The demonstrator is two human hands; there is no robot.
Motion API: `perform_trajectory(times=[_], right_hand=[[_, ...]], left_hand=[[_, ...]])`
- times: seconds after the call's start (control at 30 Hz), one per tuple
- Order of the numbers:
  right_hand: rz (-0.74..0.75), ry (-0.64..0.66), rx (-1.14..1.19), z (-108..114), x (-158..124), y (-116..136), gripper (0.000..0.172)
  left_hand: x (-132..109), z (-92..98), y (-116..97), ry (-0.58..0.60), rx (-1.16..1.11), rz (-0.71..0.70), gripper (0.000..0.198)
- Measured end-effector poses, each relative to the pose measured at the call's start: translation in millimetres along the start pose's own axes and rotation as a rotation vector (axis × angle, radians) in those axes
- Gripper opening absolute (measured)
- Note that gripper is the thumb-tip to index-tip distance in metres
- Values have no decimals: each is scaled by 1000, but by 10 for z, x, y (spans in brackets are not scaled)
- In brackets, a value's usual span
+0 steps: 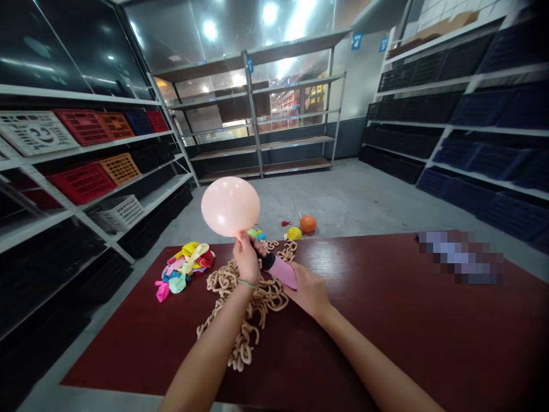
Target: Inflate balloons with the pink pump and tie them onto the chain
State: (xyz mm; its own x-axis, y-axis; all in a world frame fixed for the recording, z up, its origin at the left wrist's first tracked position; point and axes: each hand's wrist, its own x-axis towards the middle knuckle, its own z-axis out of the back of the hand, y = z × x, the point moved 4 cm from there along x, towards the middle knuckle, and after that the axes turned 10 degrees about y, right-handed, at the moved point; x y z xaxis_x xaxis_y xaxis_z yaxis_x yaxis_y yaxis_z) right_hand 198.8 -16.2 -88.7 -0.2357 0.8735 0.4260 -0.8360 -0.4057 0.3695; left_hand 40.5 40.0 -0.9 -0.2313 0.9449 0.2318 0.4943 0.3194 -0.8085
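A pale pink inflated balloon [230, 205] stands above my left hand [247, 258], whose fingers pinch the balloon's neck against the black nozzle of a pink hand pump [281, 269]. My right hand [309, 292] is wrapped round the pump's lower end. Both hands hover over a heap of beige chain links [246, 309] lying on the dark red table [386, 320].
A pile of flat coloured balloons [184, 268] lies at the table's far left. On the floor beyond sit an orange balloon [307, 224], a yellow one [294, 233] and smaller ones. Shelves with crates line both sides and the back. A blurred patch [461, 257] sits at the table's right.
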Motion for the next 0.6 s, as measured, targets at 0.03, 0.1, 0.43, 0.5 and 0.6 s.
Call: perform_trajectory(times=[0.03,0.1,0.43,0.5,0.6], right_hand=[[20,13,-3,-12,-1,15,42],[53,20,-5,-32,0,32,42],[-39,-60,-28,-23,39,-36,40],[-67,-60,-47,-7,32,-42,39],[-54,-27,-66,2,19,-22,39]], left_hand=[[39,61,-99,-13,-7,-6,32],[138,156,-351,-36,-21,-35,28],[293,-34,-414,-57,-83,-102,33],[170,-77,-111,-14,-52,-17,38],[12,-26,145,-9,-21,-4,36]])
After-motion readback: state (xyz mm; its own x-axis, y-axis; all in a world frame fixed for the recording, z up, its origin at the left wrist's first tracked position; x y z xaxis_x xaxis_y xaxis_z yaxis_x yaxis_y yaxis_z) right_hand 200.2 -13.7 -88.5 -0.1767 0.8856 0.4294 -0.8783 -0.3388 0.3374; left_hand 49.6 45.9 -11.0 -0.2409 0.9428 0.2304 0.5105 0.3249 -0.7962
